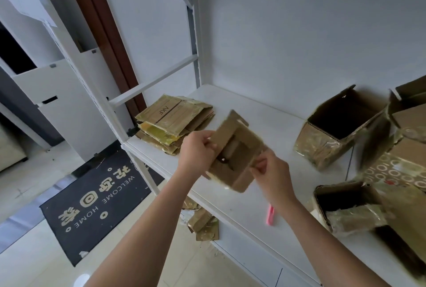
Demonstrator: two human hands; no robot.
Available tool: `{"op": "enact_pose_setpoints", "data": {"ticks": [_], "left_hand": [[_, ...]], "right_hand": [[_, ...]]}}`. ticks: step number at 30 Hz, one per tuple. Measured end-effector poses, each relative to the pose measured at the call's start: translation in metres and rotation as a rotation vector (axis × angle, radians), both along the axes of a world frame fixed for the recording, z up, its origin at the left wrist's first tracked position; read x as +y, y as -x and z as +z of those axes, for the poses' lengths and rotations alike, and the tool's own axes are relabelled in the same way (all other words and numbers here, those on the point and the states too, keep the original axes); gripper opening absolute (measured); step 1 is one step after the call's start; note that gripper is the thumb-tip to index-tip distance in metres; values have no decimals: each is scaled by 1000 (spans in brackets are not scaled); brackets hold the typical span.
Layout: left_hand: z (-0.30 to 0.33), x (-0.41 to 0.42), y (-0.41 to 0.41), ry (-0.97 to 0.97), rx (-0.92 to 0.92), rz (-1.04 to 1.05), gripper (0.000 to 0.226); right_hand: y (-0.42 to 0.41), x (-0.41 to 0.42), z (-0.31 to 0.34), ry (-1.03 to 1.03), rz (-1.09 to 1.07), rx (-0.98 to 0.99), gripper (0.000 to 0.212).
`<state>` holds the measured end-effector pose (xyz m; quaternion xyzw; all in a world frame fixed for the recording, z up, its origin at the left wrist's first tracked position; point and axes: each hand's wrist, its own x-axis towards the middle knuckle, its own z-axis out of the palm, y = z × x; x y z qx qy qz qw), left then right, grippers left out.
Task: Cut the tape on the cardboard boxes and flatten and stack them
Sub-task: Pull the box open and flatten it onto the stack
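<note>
Both hands hold one small cardboard box above the white shelf: the left hand has its fingers curled round the box's left edge, the right hand pinches its lower right corner. The box looks partly collapsed (blur hides the details), so flattening seems under way. Beyond the left fingers lies a stack of flattened boxes, work apparently done. To the right of the right fingers, several open boxes stand unflattened. A pink cutter lies just below the right wrist.
</note>
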<state>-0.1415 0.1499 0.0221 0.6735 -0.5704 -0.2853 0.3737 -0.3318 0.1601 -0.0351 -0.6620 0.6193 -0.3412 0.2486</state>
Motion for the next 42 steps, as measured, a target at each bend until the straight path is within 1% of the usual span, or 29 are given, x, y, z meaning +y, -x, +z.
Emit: {"op": "enact_pose_setpoints", "data": {"ticks": [2, 3, 5, 7, 10, 13, 16, 19, 21, 24, 26, 27, 30, 33, 35, 38, 40, 42], "left_hand": [[-1, 0, 7, -21, -151, -96, 40], [-7, 1, 11, -89, -167, -135, 44], [-26, 4, 16, -251, -109, -190, 49], [-44, 8, 21, -310, -35, -194, 48], [-58, 7, 28, -275, -12, -129, 38], [-61, -2, 31, -299, -25, -125, 27], [-61, -6, 29, -342, 5, -146, 25], [-61, -8, 27, -368, 55, -141, 27], [-60, -8, 24, -381, 87, -131, 27], [-59, -6, 17, -402, 116, -150, 28], [-58, -6, 13, -404, 138, -156, 29], [-58, -6, 12, -402, 151, -150, 29], [-52, -10, 9, -409, 194, -125, 29], [-47, -14, 3, -413, 178, -149, 29], [-45, -15, -1, -404, 174, -195, 29], [-46, -16, 0, -389, 190, -203, 29], [-46, -20, 3, -386, 197, -177, 29], [-45, -24, 4, -394, 185, -186, 29]], "right_hand": [[1, 1, -3, -29, -26, -79, 22], [0, 3, -7, -70, -29, -105, 20], [2, 6, -18, -131, -25, -120, 21], [4, 11, -29, -138, -20, -96, 26], [7, 15, -43, -101, -38, -10, 40], [5, 6, -52, -60, -41, 55, 54], [-4, -7, -57, -30, -25, 72, 63], [-16, -16, -62, -50, -12, 3, 70], [-21, -20, -66, -50, -33, -6, 70], [-19, -22, -69, -9, -109, 82, 57], [-18, -20, -69, 15, -133, 143, 53], [-18, -19, -69, 22, -136, 138, 55], [-26, -21, -65, 35, -146, 36, 65], [-30, -22, -60, 35, -175, -15, 64], [-26, -18, -56, 25, -168, -3, 65], [-20, -8, -54, 11, -114, 47, 63], [-15, -2, -51, -14, -52, -3, 62], [-7, 0, -46, -59, 4, -94, 71]]}}
